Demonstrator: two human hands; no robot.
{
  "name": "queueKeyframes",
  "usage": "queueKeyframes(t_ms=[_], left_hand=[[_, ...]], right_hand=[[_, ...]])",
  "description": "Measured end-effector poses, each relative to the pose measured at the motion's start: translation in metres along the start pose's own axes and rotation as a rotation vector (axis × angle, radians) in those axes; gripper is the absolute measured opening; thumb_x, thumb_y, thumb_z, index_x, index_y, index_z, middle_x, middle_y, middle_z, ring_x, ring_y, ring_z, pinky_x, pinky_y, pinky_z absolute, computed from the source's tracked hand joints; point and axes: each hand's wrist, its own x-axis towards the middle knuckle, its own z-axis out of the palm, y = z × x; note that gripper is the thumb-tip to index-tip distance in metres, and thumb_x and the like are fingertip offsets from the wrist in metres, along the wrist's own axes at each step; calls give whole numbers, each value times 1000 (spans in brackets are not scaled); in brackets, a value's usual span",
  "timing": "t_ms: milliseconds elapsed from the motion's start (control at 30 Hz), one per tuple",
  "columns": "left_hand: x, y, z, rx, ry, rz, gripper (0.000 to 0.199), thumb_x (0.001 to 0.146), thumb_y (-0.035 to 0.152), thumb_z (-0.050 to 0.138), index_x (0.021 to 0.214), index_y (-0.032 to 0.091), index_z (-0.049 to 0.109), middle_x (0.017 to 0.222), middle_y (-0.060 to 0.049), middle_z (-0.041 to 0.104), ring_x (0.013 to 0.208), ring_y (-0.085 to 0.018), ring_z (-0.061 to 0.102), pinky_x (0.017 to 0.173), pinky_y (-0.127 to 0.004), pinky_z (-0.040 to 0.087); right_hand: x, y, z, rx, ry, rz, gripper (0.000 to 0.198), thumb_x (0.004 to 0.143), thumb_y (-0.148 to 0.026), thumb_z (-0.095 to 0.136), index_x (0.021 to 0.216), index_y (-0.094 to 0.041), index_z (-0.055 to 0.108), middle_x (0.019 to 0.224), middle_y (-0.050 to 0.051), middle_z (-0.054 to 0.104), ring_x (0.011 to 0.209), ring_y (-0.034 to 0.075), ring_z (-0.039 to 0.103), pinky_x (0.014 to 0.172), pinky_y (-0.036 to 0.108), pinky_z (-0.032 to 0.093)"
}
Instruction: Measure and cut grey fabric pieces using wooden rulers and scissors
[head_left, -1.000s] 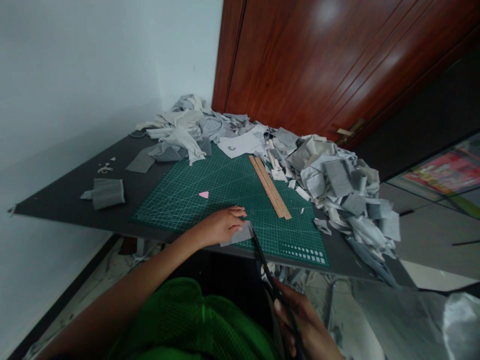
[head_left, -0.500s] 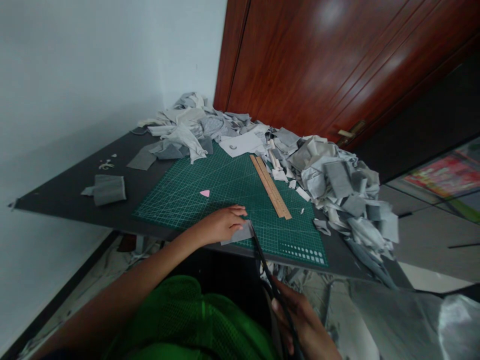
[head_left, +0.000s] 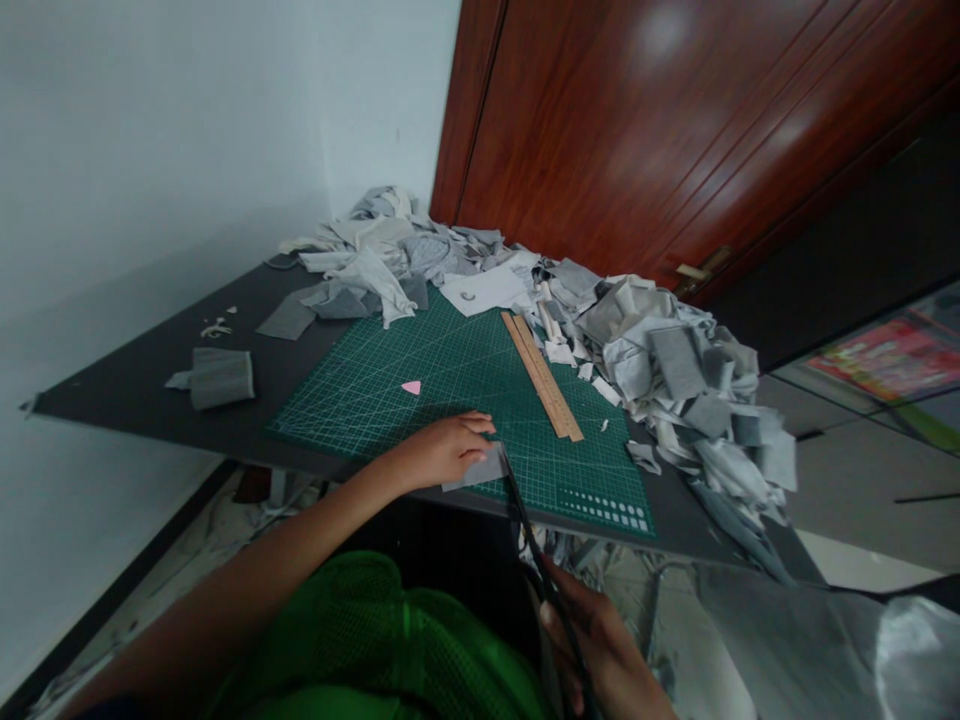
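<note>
Mat [head_left: 472, 365] offered lane between pink piece [head_left: 411, 387] and rulers [head_left: 541, 378]; cloth heaps [head_left: 679, 360] blocked far and right sides; scissors [head_left: 523, 513] crossed near edge.

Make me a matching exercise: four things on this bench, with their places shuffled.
1. black scissors
2. grey cloth piece
3. pink piece
4. wooden rulers

A. side by side on the green mat
B. partly under the left hand
C. in the right hand
D. beyond the left wrist, apart from it

Pairs: 1-C, 2-B, 3-D, 4-A
</note>
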Motion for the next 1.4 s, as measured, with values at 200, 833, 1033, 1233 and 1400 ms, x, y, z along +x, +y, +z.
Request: queueKeyframes(t_ms=[200, 833, 1033, 1233, 1400], left_hand=[[1, 1, -1, 18, -12, -3, 14, 93, 11, 65, 87, 18, 75, 132, -10, 70, 137, -25, 55, 118, -46, 41], [0, 1, 0, -1, 5, 2, 12, 93, 12, 66, 90, 20, 75, 131, -9, 71, 136, -24, 57, 118, -47, 42], [1, 1, -1, 3, -7, 2, 11, 92, 13, 67, 86, 18, 75, 130, -11, 71, 136, -26, 56, 118, -46, 41], [0, 0, 1, 5, 22, 20, 10, 91, 12, 68, 91, 19, 76, 129, -9, 72, 134, -25, 58, 117, -45, 42], [1, 1, 0, 10, 27, 40, 10, 91, 11, 69, 91, 18, 76, 123, -9, 74, 130, -25, 61, 116, -45, 43]], right_hand=[[1, -5, 0, -20, -50, -31, 102, 83, -79, 61, 158, -14, 37, 57, -10, 39, 41, 8, 34, 38, 20, 38], [-4, -17, 3, 45, -11, -15, 100, 84, -76, 64, 153, -7, 45, 47, -12, 34, 38, 7, 30, 36, 18, 34], [-4, -24, -3, -28, -48, -17, 97, 85, -76, 62, 153, -8, 46, 50, -10, 38, 38, 7, 33, 37, 19, 36], [-3, -19, -6, -85, -60, -31, 92, 89, -73, 60, 155, -12, 43, 53, -10, 39, 40, 8, 37, 39, 20, 39], [-2, -19, -5, -96, -83, -37, 100, 88, -76, 57, 158, -7, 37, 50, -10, 39, 38, 8, 34, 38, 22, 39]])
